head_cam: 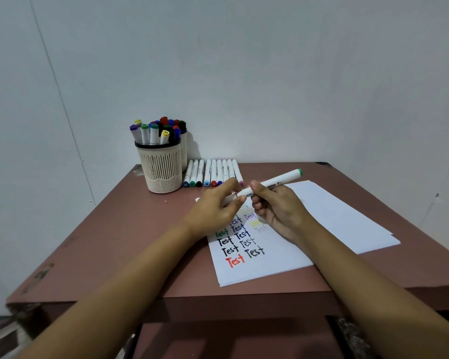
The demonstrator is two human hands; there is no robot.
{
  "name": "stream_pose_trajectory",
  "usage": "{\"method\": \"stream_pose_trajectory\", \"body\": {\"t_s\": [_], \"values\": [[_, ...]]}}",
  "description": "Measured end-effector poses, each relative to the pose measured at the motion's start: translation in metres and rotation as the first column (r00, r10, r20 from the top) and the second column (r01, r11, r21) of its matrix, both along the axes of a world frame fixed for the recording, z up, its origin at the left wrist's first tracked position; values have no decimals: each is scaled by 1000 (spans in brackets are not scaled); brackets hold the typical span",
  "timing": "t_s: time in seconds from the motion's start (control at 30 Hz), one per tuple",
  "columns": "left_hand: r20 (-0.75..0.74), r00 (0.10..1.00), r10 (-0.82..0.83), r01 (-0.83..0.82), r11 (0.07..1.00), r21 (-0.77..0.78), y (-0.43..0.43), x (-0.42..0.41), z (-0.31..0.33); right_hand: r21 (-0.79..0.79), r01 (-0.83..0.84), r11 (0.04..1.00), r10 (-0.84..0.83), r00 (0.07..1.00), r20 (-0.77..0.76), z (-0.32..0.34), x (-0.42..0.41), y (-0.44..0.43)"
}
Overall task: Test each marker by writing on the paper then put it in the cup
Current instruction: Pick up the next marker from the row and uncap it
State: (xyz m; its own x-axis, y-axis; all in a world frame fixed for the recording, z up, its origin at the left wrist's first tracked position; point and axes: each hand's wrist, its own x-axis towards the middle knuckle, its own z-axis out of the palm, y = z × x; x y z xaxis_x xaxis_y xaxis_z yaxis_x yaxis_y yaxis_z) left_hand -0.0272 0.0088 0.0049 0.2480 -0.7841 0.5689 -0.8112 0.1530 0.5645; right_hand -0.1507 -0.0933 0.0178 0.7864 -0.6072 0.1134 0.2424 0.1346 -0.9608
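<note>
Held marker (272, 183): white barrel, green cap at the far end, tilted above the paper (347, 216), gripped mid-barrel by the right hand (278, 208) and pinched at its near end by the left hand (215, 208). Paper: stacked white sheets, flat on the bench (130, 242); the top sheet bears "Test" in black, green, red, purple and yellow. Cup (162, 169): cream, slotted, dark-rimmed, upright, packed with capped markers (154, 130). Row of markers (213, 172): lying just beside the cup.
</note>
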Motion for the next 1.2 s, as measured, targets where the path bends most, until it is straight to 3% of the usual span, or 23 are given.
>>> {"method": "stream_pose_trajectory", "body": {"t_s": [0.27, 0.4, 0.47, 0.57, 0.67, 0.77, 0.97, 1.2], "values": [[-180, 984, 10, -19, 999, -46, 0, 1, 1, 23, -8, 1000, 7, 999, 47, 0, -1, -2], [-214, 976, 50, -58, 998, -31, 3, 2, 3, 23, 77, 997, -78, 996, 32, 3, -3, 2], [-224, 969, 107, -111, 994, -7, 3, 2, 4, 104, 134, 985, -140, 989, 48, 5, -6, 0], [-200, 940, 276, -275, 961, 33, 5, 9, 6, 364, 128, 922, -186, 974, 130, 6, -14, -7], [-333, 898, 289, -283, 957, 67, 5, 20, 5, 445, 126, 887, -199, 973, 120, 5, -20, -8], [-382, 859, 342, -329, 939, 100, 3, 27, 3, 325, 185, 928, -212, 976, 49, 4, -19, -6], [-317, 864, 392, -353, 919, 174, 1, 36, -3, -164, 330, 930, -344, 937, -62, -6, -15, -2], [-330, 862, 384, -329, 921, 210, 1, 39, -6, -349, 308, 885, -376, 915, -146, -14, -13, 1]]}}
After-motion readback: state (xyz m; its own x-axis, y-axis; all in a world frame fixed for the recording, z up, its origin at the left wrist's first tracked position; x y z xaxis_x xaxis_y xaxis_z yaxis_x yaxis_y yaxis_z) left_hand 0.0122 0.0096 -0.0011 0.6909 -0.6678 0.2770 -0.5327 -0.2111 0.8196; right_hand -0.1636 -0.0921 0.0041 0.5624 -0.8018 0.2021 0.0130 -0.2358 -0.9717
